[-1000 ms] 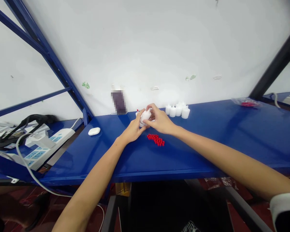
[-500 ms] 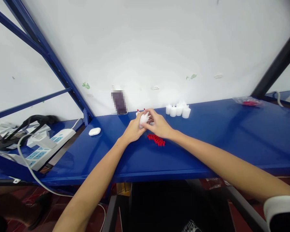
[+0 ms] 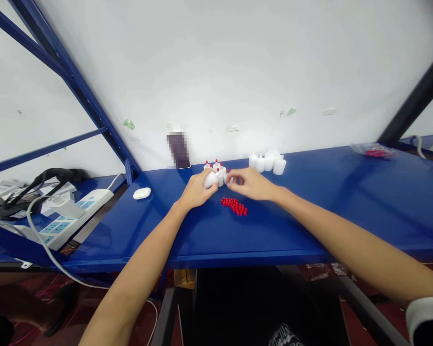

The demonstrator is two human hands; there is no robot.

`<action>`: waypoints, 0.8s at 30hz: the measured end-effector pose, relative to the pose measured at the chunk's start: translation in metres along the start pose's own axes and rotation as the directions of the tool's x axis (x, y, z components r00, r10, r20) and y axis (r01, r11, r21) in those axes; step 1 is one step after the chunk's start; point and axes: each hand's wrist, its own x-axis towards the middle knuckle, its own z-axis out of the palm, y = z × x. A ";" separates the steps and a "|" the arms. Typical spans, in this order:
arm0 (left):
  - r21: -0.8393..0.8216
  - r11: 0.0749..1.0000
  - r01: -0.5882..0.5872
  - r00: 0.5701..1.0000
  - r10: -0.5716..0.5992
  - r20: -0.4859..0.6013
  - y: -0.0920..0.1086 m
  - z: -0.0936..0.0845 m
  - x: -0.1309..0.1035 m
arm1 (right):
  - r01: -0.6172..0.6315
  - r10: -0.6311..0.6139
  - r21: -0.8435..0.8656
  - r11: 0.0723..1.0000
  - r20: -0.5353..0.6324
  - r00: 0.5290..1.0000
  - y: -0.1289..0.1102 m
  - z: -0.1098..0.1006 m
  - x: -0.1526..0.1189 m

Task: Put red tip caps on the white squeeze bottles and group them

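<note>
My left hand (image 3: pixel 197 188) is wrapped around a small white squeeze bottle (image 3: pixel 210 180), held tilted with its tip toward the right. My right hand (image 3: pixel 251 184) is just to the right, thumb and forefinger curved and slightly apart, with nothing clearly seen between them. Behind and between the hands stand several white bottles with red tips (image 3: pixel 221 169), partly covered by my fingers. On the blue table in front of my hands lies a loose cluster of small red caps (image 3: pixel 235 206).
Several white bottles without red caps (image 3: pixel 268 162) stand against the wall at right. A phone (image 3: pixel 179 150) leans on the wall. At left are a white earbud case (image 3: pixel 142 193) and a power strip (image 3: pixel 77 216). A plastic bag of red pieces (image 3: pixel 375 150) lies far right.
My right hand has come away from the bottle in my left hand and moved right. The red-tipped bottles behind are more visible now. My left hand keeps its hold.
</note>
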 end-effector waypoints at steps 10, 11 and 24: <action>0.024 1.000 0.009 0.994 -0.011 0.110 -0.012 -0.001 -0.002 | 0.114 -0.098 -0.059 0.992 0.224 0.970 0.007 0.018 0.002; 0.016 1.000 0.005 0.994 -0.007 0.110 -0.011 -0.002 -0.002 | 0.085 -0.072 -0.049 0.995 0.214 0.974 0.007 0.019 0.002; 0.064 0.997 0.035 0.995 -0.040 0.090 -0.008 -0.004 -0.002 | -0.126 0.142 -0.156 0.980 0.101 0.985 0.018 0.027 0.012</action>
